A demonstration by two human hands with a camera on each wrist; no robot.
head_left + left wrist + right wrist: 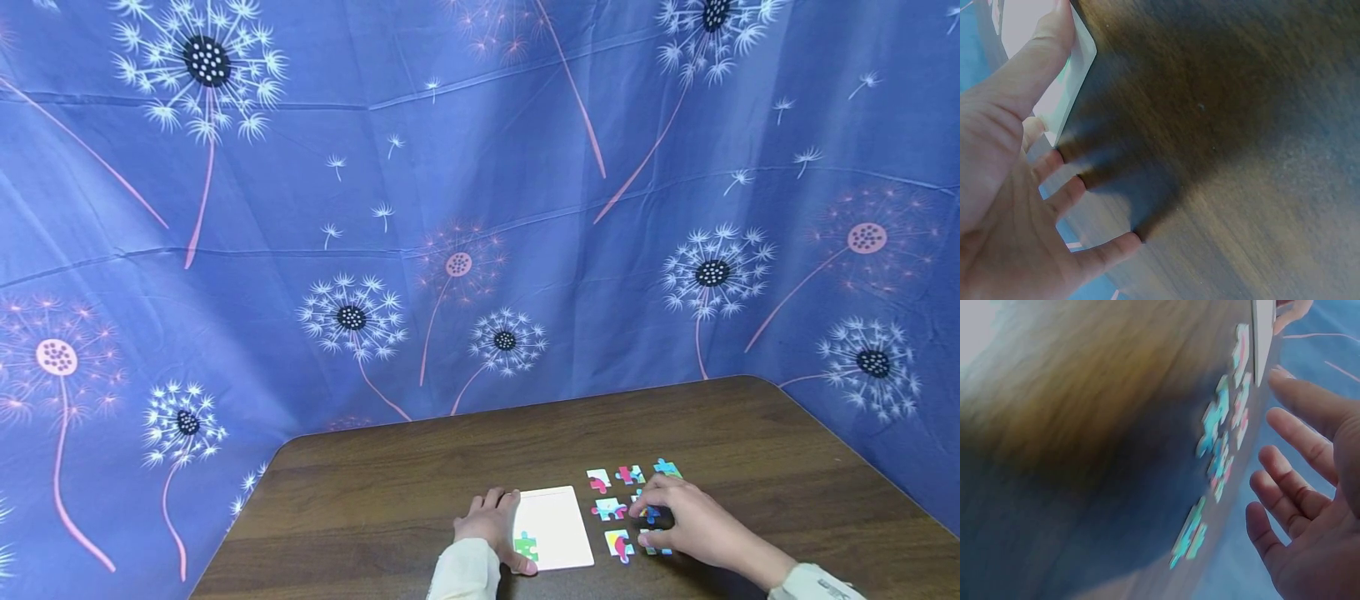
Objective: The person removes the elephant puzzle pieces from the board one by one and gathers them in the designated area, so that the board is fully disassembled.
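Observation:
A shallow white puzzle tray lies on the table with a green jigsaw piece in its near left corner. My left hand rests at the tray's left side, thumb over the near left corner; in the left wrist view its other fingers spread down onto the table. Over the loose jigsaw pieces right of the tray is my right hand, fingers loosely bent and nothing visible between them. It partly covers a blue piece and a blue-green piece.
Several other colourful pieces lie in loose rows, among them a red-and-white piece, a blue-and-green piece and a yellow-and-red piece. The dark wooden table ends against a blue dandelion-print curtain.

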